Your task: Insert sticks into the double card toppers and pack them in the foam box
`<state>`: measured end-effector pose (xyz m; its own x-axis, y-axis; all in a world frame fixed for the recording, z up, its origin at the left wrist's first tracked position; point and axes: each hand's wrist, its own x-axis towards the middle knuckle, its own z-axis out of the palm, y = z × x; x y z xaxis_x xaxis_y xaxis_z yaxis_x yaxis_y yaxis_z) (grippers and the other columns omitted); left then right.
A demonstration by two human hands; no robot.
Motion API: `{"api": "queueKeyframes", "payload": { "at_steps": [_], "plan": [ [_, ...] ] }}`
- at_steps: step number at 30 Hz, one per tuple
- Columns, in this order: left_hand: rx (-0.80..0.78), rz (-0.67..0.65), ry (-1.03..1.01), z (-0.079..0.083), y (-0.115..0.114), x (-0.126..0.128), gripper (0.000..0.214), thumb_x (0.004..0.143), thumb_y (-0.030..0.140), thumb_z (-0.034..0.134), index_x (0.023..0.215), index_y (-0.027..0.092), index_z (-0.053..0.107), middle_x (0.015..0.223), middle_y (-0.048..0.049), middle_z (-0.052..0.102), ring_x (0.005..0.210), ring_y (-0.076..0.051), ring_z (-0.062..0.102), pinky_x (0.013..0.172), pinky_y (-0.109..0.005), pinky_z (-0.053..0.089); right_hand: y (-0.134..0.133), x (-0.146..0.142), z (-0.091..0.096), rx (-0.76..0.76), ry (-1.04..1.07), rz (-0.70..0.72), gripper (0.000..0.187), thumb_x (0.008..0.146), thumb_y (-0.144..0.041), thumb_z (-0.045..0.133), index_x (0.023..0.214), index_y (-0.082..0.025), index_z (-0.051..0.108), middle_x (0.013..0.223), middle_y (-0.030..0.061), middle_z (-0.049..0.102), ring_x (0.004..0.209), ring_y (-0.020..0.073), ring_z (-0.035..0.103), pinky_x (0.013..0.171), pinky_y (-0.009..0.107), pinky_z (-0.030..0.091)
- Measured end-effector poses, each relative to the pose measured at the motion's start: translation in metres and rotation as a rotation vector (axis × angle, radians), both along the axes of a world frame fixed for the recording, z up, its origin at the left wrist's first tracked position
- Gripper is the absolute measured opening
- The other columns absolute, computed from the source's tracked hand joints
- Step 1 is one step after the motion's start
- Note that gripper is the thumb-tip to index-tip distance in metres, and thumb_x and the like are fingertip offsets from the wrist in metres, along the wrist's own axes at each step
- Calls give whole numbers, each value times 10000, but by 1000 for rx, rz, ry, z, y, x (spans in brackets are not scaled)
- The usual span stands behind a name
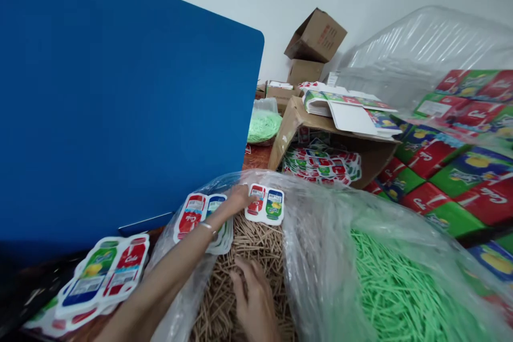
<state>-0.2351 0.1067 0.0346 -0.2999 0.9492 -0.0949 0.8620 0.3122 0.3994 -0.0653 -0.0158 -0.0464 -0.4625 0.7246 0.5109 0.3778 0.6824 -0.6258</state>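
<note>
My left hand [239, 196] reaches forward over a clear plastic bag [316, 224] and pinches a die-cut printed card [265, 204] showing red and green drink cans. A small stack of similar cards [200, 214] lies on the bag's edge under my left forearm. My right hand [253, 295] is lower down, fingers curled into a mass of thin tan sticks [256, 246] inside the bag. What the fingers hold there is hidden. Green sticks [396, 288] fill the bag to the right.
A tall blue panel [120, 101] stands at the left. More cut cards [102, 275] lie at the lower left. An open cardboard box [320, 144] of cards sits behind. Printed boxes [452, 171] are stacked at the right. Brown cartons [315, 37] stand against the wall.
</note>
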Motion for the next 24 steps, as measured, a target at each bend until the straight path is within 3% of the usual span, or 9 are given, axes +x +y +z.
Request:
{"api": "queueKeyframes", "payload": {
  "at_steps": [4, 7, 10, 18, 24],
  "plan": [
    [-130, 69, -26, -12, 29, 5, 298, 878, 292, 564, 1150, 170, 558, 1156, -80, 595, 958, -218, 613, 792, -415, 520, -2, 58, -17, -17, -54, 16, 221, 906, -219, 455, 1061, -211, 613, 913, 63, 703, 851, 179, 681, 736, 244, 553],
    [-198, 114, -38, -18, 36, -2, 301, 877, 293, 566, 1151, 170, 557, 1159, -80, 594, 964, -220, 612, 795, -417, 518, -3, 97, -24, -81, -65, -13, 219, 913, -221, 456, 1060, -211, 619, 954, 55, 713, 886, 162, 685, 775, 210, 542],
    [-224, 143, -40, -20, 39, -6, 307, 876, 296, 566, 1154, 166, 555, 1160, -81, 593, 964, -222, 611, 796, -422, 517, -8, 119, -29, -113, -21, -75, 237, 927, -280, 437, 1058, -219, 625, 982, 50, 718, 899, 161, 685, 792, 207, 538],
    [-114, 149, -12, -13, 46, 19, 318, 878, 292, 562, 1173, 172, 545, 1192, -88, 576, 989, -228, 601, 813, -432, 510, -26, 103, -39, -146, 63, -70, 280, 945, -341, 383, 1023, -244, 634, 904, 45, 706, 826, 161, 685, 738, 206, 541],
    [-90, 154, -72, -17, 45, 22, 303, 875, 294, 568, 1150, 167, 560, 1173, -88, 588, 984, -226, 604, 815, -426, 508, -28, 94, -60, -59, 124, -60, 259, 949, -339, 383, 985, -254, 625, 799, 34, 689, 712, 153, 672, 665, 209, 535]
  ]
}}
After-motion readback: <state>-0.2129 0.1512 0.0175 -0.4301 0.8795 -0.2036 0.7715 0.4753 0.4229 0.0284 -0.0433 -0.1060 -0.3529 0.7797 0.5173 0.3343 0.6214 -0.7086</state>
